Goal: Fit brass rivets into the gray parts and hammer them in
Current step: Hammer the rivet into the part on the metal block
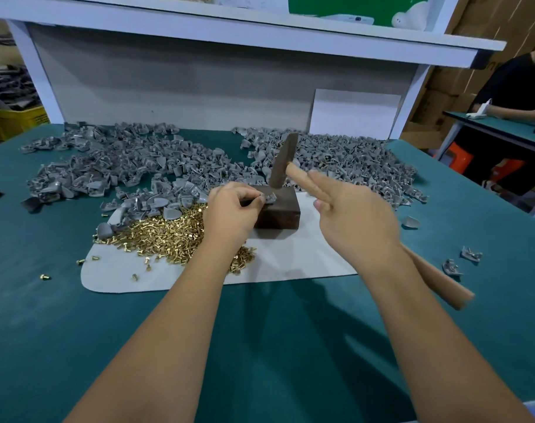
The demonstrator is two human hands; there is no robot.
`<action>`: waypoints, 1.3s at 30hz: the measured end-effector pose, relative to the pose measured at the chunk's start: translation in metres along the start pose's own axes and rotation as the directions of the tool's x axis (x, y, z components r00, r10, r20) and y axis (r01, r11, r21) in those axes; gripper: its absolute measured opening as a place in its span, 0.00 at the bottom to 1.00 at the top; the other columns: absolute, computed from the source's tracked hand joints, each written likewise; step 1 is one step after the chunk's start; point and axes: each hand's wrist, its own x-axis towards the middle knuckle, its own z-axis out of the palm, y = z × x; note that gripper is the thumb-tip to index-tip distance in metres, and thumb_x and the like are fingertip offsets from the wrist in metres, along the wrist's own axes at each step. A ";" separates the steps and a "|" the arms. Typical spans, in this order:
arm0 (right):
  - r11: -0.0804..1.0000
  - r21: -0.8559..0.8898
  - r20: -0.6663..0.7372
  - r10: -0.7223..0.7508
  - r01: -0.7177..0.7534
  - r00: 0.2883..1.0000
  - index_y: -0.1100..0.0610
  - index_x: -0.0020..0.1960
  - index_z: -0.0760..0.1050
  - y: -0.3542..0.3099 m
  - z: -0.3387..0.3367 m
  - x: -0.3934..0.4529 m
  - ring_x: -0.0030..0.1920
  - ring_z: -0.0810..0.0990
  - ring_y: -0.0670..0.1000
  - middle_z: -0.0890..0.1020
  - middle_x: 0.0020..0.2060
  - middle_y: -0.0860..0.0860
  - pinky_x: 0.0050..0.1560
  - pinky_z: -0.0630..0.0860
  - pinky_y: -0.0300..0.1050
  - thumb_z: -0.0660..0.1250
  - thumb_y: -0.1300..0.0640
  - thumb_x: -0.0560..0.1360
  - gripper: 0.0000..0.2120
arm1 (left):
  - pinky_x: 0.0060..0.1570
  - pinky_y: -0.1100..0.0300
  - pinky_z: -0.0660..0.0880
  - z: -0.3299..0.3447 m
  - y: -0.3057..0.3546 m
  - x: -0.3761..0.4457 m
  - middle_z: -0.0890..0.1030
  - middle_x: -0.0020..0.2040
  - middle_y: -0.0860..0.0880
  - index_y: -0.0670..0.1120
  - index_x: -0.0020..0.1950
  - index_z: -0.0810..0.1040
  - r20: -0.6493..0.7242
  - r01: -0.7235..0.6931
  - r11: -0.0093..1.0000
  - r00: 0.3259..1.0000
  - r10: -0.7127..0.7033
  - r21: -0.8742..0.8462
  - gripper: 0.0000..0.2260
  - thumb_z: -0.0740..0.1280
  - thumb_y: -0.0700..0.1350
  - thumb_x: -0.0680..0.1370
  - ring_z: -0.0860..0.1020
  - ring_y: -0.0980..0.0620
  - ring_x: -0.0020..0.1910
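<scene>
- My left hand [229,210] pinches the gray part [269,197] on the dark block [280,210].
- My right hand [356,219] grips the hammer [283,161]; two fingers lie straight.
- The hammer head hangs at twelve o'clock from the part, tilted.

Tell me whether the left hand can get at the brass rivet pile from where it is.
Probably yes. The left hand grips a gray part on the dark block, with the rivet pile right beside and under its wrist; nothing lies between, but it must let go first.
</scene>
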 end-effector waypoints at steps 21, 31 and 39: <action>1.000 -0.022 -0.152 0.005 -0.009 0.988 0.41 0.73 0.61 -0.011 -0.003 -0.003 0.37 0.75 0.58 0.81 0.44 0.54 0.35 0.64 0.46 0.58 0.52 0.80 0.22 | 0.61 0.45 0.73 0.004 -0.005 0.002 0.80 0.48 0.54 0.46 0.49 0.87 -0.025 -0.037 0.999 0.999 0.037 0.006 0.04 0.73 0.44 0.76 0.77 0.44 0.60; 0.998 -0.061 -0.004 0.022 -0.022 1.000 0.41 0.72 0.62 -0.001 -0.002 -0.006 0.44 0.79 0.59 0.82 0.49 0.55 0.39 0.71 0.49 0.59 0.53 0.80 0.21 | 0.63 0.45 0.72 0.001 -0.003 0.002 0.80 0.51 0.53 0.47 0.50 0.86 0.005 0.001 1.000 1.000 -0.001 0.023 0.06 0.72 0.46 0.77 0.75 0.44 0.61; 0.990 -0.132 -0.049 -0.050 0.044 0.998 0.38 0.73 0.59 -0.006 0.002 -0.013 0.42 0.79 0.58 0.81 0.47 0.51 0.35 0.65 0.46 0.58 0.53 0.80 0.24 | 0.63 0.46 0.72 0.001 -0.004 0.002 0.80 0.50 0.53 0.48 0.49 0.86 -0.003 -0.015 1.000 1.000 0.015 -0.004 0.04 0.72 0.45 0.77 0.76 0.44 0.60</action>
